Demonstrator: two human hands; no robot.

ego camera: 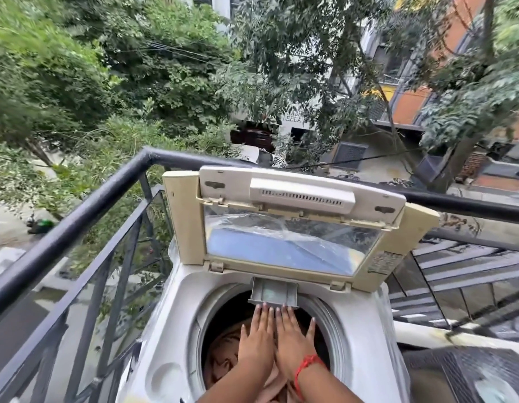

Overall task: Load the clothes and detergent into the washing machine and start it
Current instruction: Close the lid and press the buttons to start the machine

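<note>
One white top-loading washing machine [176,344] stands on the balcony with its single cream lid with a clear window [293,245] swung up and standing open at the back. Two bare hands are out over the round drum opening, side by side and touching along their inner edges. The left hand [256,341] lies flat, fingers together and stretched forward; the right hand [293,341] matches it, fingers straight, thumb spread out to the side. Neither hand grips anything, and both sets of fingertips reach the front edge of one small grey plastic detergent drawer [274,295], which sticks out from under the lid hinge. One red thread band [304,366] circles the right wrist. Down in the drum, beneath the hands, lies a heap of brownish-pink clothes [223,353]; how many pieces I cannot tell. One black metal balcony railing [77,225] wraps around the machine's left and back. Beyond it, green trees [121,68] and an orange building [412,106].
</note>
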